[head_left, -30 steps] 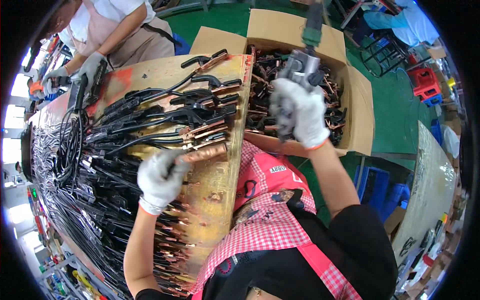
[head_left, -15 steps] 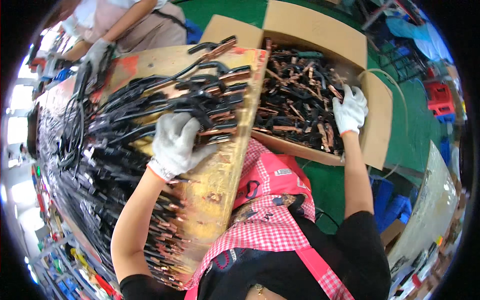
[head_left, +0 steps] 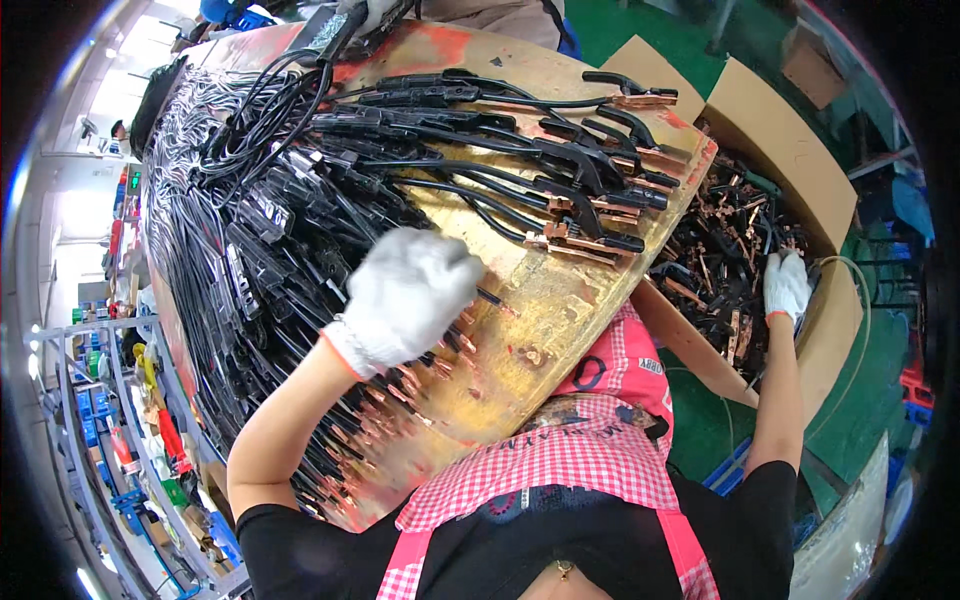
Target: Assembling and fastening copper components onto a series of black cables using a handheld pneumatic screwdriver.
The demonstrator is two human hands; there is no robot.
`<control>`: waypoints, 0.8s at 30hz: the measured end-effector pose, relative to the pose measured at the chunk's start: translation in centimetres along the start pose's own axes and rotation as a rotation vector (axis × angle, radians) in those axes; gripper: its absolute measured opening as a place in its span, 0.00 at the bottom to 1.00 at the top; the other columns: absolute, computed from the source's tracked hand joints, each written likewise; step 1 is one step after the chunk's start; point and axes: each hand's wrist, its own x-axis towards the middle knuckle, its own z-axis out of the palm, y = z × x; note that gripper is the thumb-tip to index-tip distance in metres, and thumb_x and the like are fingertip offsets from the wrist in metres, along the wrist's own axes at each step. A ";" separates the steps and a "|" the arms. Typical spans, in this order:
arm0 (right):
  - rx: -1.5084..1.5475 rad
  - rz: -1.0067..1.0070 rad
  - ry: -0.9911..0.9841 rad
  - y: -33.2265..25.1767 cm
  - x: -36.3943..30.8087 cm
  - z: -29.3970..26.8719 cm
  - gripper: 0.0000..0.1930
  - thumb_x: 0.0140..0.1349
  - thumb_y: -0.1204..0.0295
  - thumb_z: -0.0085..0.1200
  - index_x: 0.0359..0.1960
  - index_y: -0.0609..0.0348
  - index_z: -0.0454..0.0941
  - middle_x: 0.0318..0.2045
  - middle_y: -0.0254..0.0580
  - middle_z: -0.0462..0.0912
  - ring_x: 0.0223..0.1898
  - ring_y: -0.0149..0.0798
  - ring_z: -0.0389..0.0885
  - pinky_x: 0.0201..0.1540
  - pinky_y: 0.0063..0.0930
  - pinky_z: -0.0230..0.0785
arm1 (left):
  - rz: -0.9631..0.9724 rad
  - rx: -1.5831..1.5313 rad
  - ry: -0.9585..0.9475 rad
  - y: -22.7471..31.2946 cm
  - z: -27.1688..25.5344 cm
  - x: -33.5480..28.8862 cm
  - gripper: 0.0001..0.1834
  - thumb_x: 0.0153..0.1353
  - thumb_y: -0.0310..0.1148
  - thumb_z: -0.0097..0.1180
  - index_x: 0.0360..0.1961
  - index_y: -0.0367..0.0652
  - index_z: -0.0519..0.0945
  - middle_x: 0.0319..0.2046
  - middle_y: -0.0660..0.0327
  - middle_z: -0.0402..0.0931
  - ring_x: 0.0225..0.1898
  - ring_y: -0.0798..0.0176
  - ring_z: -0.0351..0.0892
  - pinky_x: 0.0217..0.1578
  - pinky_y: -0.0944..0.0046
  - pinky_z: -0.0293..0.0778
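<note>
My left hand (head_left: pixel 410 295), in a white glove, is curled closed above the wooden table (head_left: pixel 560 320). It is over a dense pile of black cables (head_left: pixel 290 320) with bare copper ends. A short black cable end shows beside its fingers; what they hold is hidden. Ahead lies a row of black-handled clamps with copper jaws (head_left: pixel 590 205) on cables. My right hand (head_left: pixel 787 285), also gloved, is in the cardboard box (head_left: pixel 800 150) at the right, fingers curled at loose black and copper clamp parts (head_left: pixel 720 240). I cannot make out what it grips.
Another person's gloved hand (head_left: pixel 375 12) is at the table's far edge, by a looped cable bundle (head_left: pixel 270 130). Metal shelving (head_left: pixel 110 420) with coloured goods stands at the left. A pale hose (head_left: pixel 860 310) curves beside the box above the green floor.
The view has swung, shifting table and box to the right. My left hand has drawn back from the clamp row to over the cable pile, its fingers more closed. My right hand stays in the box.
</note>
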 end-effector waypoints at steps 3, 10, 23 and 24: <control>-0.083 0.057 -0.033 -1.8 -0.5 -1.7 0.21 0.63 0.54 0.55 0.54 0.50 0.77 0.50 0.48 0.83 0.50 0.51 0.84 0.51 0.50 0.74 | 0.028 0.153 -0.008 0.5 2.8 -0.1 0.06 0.54 0.36 0.58 0.34 0.51 0.78 0.32 0.64 0.78 0.37 0.56 0.80 0.39 0.55 0.75; -0.248 -0.033 -0.063 -0.1 -1.0 -0.8 0.19 0.64 0.57 0.60 0.52 0.50 0.74 0.48 0.46 0.82 0.50 0.49 0.83 0.46 0.48 0.76 | 0.064 0.280 -0.376 -0.8 0.7 -4.3 0.08 0.51 0.43 0.60 0.29 0.54 0.78 0.31 0.65 0.76 0.38 0.59 0.81 0.37 0.56 0.76; 1.170 0.364 0.220 -0.7 -3.7 -7.4 0.23 0.69 0.60 0.58 0.56 0.68 0.75 0.50 0.49 0.83 0.50 0.46 0.83 0.57 0.42 0.71 | 0.062 0.236 -0.058 -2.7 6.7 0.8 0.05 0.54 0.34 0.56 0.32 0.50 0.76 0.31 0.60 0.76 0.35 0.58 0.80 0.35 0.59 0.78; 1.446 0.383 0.240 -1.8 -4.4 -8.6 0.21 0.70 0.63 0.57 0.55 0.68 0.75 0.50 0.49 0.83 0.49 0.45 0.83 0.56 0.40 0.71 | 0.086 0.234 -0.003 -2.6 6.5 1.2 0.05 0.54 0.34 0.56 0.32 0.50 0.76 0.32 0.60 0.76 0.37 0.57 0.79 0.37 0.58 0.78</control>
